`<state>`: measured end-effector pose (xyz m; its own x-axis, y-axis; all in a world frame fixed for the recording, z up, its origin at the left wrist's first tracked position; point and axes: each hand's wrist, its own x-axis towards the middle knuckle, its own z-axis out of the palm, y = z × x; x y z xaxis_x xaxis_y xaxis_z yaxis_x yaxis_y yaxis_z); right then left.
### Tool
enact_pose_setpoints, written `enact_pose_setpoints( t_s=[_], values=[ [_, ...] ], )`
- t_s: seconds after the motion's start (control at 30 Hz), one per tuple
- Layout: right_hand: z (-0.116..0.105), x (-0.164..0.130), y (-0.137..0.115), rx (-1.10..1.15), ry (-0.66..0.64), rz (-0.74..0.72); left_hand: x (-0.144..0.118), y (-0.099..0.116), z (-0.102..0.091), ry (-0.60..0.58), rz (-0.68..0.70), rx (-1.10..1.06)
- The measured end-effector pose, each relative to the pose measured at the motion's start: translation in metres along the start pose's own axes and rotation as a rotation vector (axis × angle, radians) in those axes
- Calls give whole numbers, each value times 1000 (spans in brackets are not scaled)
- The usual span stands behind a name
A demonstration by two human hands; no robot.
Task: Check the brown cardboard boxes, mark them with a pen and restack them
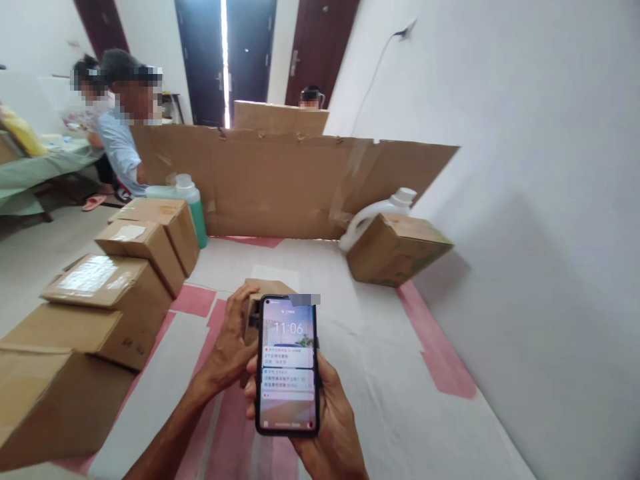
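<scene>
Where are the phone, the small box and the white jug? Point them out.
phone [289, 363], head view, middle of its lit screen.
small box [270, 288], head view, its top face.
white jug [367, 217], head view, its handle side.

Right hand [333, 427] — grips lit phone [288, 365], screen up. Left hand [231, 347] — clasps small cardboard box [265, 293] behind it. Row of cartons [115, 287] at left; cardboard sheet [280, 183] upright behind; white jug [373, 213] beside tilted box [397, 248].
</scene>
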<state>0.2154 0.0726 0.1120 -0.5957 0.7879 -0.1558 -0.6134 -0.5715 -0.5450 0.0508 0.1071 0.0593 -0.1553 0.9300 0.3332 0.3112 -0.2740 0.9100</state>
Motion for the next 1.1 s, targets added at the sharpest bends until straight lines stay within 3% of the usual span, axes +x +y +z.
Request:
enact_pose_setpoints(
  t_s=[0.1, 0.23, 0.33, 0.43, 0.5, 0.67, 0.8, 0.93, 1.1],
  values=[
    [-17, -13, -17, 50, 61, -88, 7, 13, -3, -53, -87, -17],
    [-55, -36, -31, 108, 285, -219, 12, 17, -4, -55, -196, 24],
    [-89, -53, -30, 86, 434, -283, 14, 18, -4, -65, -239, 47],
    [-124, -64, -21, 17, 545, -253, 16, 19, -5, -73, -247, 64],
    [-148, -66, -13, -125, 663, -213, 18, 19, -6, -76, -240, 85],
    [-192, -65, 5, -758, 993, -142, 23, 17, -9, -88, -213, 63],
    [-197, -67, 11, -1024, 1113, -178, 27, 18, -11, -97, -217, 16],
    [-189, -74, 9, -1292, 1139, -256, 33, 11, -15, -93, -200, -33],
    [-189, -68, 7, -1522, 1106, -392, 38, -15, -13, -72, -263, -364]
  ],
)
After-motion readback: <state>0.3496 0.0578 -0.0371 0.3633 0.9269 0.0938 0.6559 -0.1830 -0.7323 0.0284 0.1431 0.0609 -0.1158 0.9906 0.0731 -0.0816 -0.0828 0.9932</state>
